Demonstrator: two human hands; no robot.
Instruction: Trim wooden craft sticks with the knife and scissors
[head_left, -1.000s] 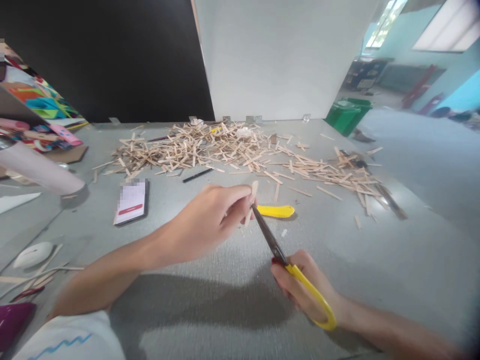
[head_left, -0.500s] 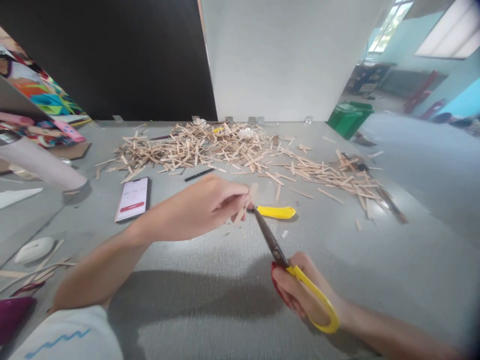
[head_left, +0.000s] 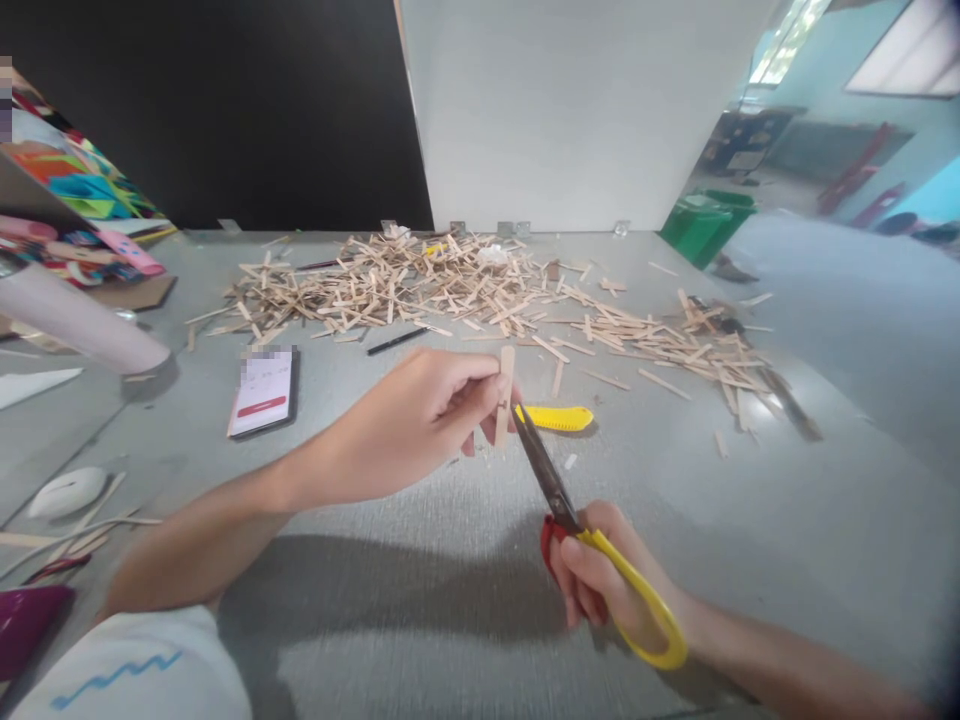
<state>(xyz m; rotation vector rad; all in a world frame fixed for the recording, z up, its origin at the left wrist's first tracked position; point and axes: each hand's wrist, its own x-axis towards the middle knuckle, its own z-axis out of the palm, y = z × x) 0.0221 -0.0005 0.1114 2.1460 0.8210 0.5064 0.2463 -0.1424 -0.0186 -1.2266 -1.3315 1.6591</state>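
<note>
Between its thumb and fingers, my left hand [head_left: 442,405] pinches a short wooden craft stick [head_left: 506,375], held nearly upright above the table. A small dark mark shows on the stick near the fingertips. My right hand [head_left: 607,570] grips scissors [head_left: 551,480] by their yellow and red handles. The scissor blades point up and left, slightly parted, with tips just right of the stick. Behind the tips lies a yellow utility knife [head_left: 559,418] on the table.
A long heap of wooden sticks [head_left: 390,290] spreads along the back of the grey table [head_left: 420,620]. On the left are a phone [head_left: 264,392], a white computer mouse [head_left: 69,493] and a pale bottle [head_left: 90,320]. A black pen [head_left: 397,341] lies before the heap.
My left hand has turned the stick from slanted to nearly upright. The scissor blades have parted slightly and their tips have shifted a little right of the stick.
</note>
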